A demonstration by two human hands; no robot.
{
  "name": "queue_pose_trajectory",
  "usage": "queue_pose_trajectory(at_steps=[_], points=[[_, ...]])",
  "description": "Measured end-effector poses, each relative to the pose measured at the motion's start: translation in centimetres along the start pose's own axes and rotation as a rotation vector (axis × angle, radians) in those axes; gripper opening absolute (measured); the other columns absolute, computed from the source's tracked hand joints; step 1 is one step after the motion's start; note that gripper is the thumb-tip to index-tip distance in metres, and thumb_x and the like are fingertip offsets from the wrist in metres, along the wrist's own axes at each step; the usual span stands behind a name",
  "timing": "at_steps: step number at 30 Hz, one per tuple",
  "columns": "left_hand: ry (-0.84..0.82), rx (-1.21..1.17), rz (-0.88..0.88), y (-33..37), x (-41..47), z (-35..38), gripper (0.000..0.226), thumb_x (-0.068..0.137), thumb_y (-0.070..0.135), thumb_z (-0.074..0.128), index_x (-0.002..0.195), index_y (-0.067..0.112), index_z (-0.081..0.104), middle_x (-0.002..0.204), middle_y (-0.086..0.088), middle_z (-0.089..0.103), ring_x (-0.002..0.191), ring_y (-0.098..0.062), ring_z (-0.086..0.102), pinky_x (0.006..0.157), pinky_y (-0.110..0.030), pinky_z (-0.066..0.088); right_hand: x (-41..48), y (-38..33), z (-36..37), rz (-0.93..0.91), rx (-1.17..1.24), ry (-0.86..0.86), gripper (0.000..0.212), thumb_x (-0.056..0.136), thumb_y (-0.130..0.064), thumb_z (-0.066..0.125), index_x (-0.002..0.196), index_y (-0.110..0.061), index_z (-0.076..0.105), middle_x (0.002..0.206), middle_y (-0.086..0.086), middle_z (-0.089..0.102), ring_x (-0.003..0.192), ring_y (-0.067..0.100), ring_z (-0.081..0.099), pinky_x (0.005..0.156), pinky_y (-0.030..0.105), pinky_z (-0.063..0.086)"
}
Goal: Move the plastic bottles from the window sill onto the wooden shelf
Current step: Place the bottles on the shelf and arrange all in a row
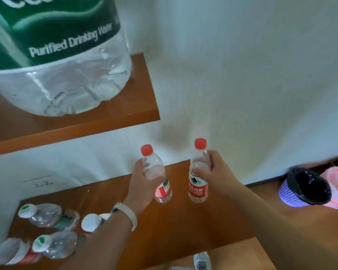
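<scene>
While gripped, two bottles (198, 172) upright.

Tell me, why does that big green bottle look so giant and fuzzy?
In the head view, the big green-labelled jug sits very close to the wide-angle lens, so it looks swollen and soft; the shelf edge tilts oddly; the two red-capped bottles in the hands are sharper; a soft shadow falls on the wall.

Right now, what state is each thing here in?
Left hand: gripping tilted red-capped bottle.
Right hand: gripping upright red-capped bottle.
Large water jug: upright on upper shelf.
White-capped bottles: standing on lower shelf.
Purple basket: lined, open.
</scene>
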State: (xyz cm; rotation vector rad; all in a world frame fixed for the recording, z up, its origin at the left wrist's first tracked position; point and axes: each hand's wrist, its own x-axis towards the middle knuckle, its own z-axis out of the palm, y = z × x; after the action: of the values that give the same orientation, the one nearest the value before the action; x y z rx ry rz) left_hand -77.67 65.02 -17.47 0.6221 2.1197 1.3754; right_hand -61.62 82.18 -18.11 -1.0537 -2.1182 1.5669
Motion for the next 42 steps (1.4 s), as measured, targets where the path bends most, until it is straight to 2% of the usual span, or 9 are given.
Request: queue_pose_trajectory(at_steps=[5, 9, 12, 17, 22, 25, 30, 34, 42], points=[[0.191, 0.034, -0.066, -0.6, 1.7, 1.9, 0.062, 0.079, 0.025, 0.079, 0.125, 0.018, 0.038, 0.114, -0.001, 0.053, 0.106, -0.022, 0.058, 0.069, -0.018, 0.052, 4.8, 1.2, -0.8, -0.051, -0.046, -0.115, 0.059, 0.074, -0.042, 0.079, 0.119, -0.041, 0.041, 0.109, -0.015, 0.057, 0.090, 0.004, 0.062, 0.060, 0.009, 0.045], [0.252, 0.112, -0.104, -2.1, 3.1, 2.7, 0.064, 0.078, 0.025, 0.079, 0.122, 0.014, 0.034, 0.127, -0.014, 0.053, 0.112, -0.031, 0.059, 0.075, -0.030, 0.058, 7.7, 2.5, -0.3, -0.079, -0.080, -0.170, 0.064, 0.074, -0.038, 0.082, 0.127, -0.032, 0.047, 0.117, -0.007, 0.057, 0.095, 0.009, 0.062, 0.072, 0.016, 0.051], [0.258, 0.233, -0.098, -3.2, 4.6, 3.2, 0.062, 0.078, 0.030, 0.079, 0.116, 0.028, 0.030, 0.119, -0.008, 0.053, 0.101, -0.024, 0.059, 0.068, -0.023, 0.050, 9.2, 3.4, 0.3, -0.123, -0.082, -0.219, 0.060, 0.075, -0.039, 0.081, 0.125, -0.032, 0.048, 0.116, -0.008, 0.058, 0.101, 0.012, 0.062, 0.083, 0.027, 0.056], [0.343, 0.198, -0.158, -4.9, 6.2, 4.3, 0.066, 0.074, 0.035, 0.081, 0.117, 0.020, 0.034, 0.101, 0.010, 0.051, 0.089, -0.012, 0.057, 0.064, -0.017, 0.044, 10.4, 4.2, 1.5, -0.181, -0.111, -0.213, 0.057, 0.074, -0.043, 0.078, 0.122, -0.036, 0.049, 0.113, -0.015, 0.058, 0.101, 0.005, 0.060, 0.086, 0.032, 0.056], [0.473, 0.071, -0.135, -5.4, 7.2, 5.8, 0.062, 0.072, 0.030, 0.083, 0.109, 0.028, 0.034, 0.095, 0.011, 0.050, 0.083, -0.008, 0.055, 0.055, -0.007, 0.039, 11.0, 4.5, 2.5, -0.210, -0.129, -0.192, 0.055, 0.076, -0.043, 0.077, 0.111, -0.064, 0.041, 0.114, -0.028, 0.054, 0.105, -0.008, 0.053, 0.083, 0.019, 0.048], [0.500, 0.048, -0.122, -5.3, 7.8, 6.4, 0.068, 0.068, 0.040, 0.084, 0.111, 0.035, 0.032, 0.100, 0.014, 0.051, 0.087, -0.005, 0.056, 0.062, -0.016, 0.041, 11.4, 4.5, 2.9, -0.197, -0.126, -0.169, 0.061, 0.075, -0.043, 0.077, 0.111, -0.070, 0.036, 0.114, -0.036, 0.052, 0.108, -0.013, 0.050, 0.082, 0.014, 0.044], [0.436, 0.034, -0.143, -6.0, 7.9, 6.9, 0.083, 0.067, 0.034, 0.089, 0.128, 0.030, 0.032, 0.111, 0.008, 0.055, 0.095, -0.009, 0.061, 0.069, -0.012, 0.044, 11.9, 6.0, 3.6, -0.156, -0.120, -0.218, 0.073, 0.074, -0.044, 0.076, 0.135, -0.042, 0.036, 0.120, -0.025, 0.054, 0.102, -0.005, 0.057, 0.078, 0.017, 0.051], [0.308, 0.061, -0.138, -7.2, 7.5, 6.8, 0.088, 0.073, 0.025, 0.086, 0.142, 0.026, 0.030, 0.118, 0.008, 0.057, 0.103, -0.009, 0.061, 0.078, -0.018, 0.051, 12.2, 6.7, 4.2, -0.152, -0.141, -0.229, 0.079, 0.074, -0.047, 0.074, 0.140, -0.037, 0.032, 0.123, -0.020, 0.054, 0.105, -0.002, 0.056, 0.077, 0.014, 0.046], [0.209, 0.093, -0.180, -8.8, 9.7, 7.2, 0.054, 0.075, 0.031, 0.083, 0.113, 0.040, 0.047, 0.106, 0.012, 0.063, 0.094, -0.007, 0.064, 0.073, -0.023, 0.052, 12.9, 8.7, 5.3, -0.120, -0.125, -0.221, 0.070, 0.070, -0.031, 0.083, 0.127, -0.036, 0.042, 0.117, -0.008, 0.055, 0.098, 0.007, 0.059, 0.083, 0.030, 0.054]])
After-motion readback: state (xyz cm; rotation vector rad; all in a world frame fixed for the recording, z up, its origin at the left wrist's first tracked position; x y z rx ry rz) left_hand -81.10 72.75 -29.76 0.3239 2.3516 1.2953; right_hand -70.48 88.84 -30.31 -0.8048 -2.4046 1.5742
